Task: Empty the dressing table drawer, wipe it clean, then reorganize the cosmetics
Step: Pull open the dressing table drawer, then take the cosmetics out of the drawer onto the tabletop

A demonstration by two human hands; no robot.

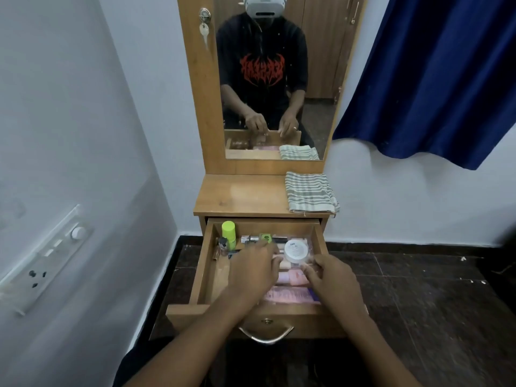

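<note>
The wooden drawer (pixel 205 263) of the dressing table is pulled out. Inside lies a clear plastic tray (pixel 308 243) holding a white round jar (pixel 297 250), a pink bottle (pixel 291 277), a pink tube (pixel 290 294) and small dark tubes. A lime-green bottle (pixel 229 230) and small vials stand left of the tray. My left hand (pixel 251 270) reaches in with its fingers curled over the tray's left side. On the other side, my right hand (pixel 331 277) pinches the tray's right rim. A folded striped cloth (pixel 310 192) lies on the table top.
The wooden table top (pixel 240 194) sits below a mirror (pixel 268 79) that reflects me. A metal handle (pixel 265 332) hangs on the drawer front. A switch panel (pixel 47 255) is on the left wall, and a blue curtain (pixel 432 79) hangs at the right. Dark tiled floor lies below.
</note>
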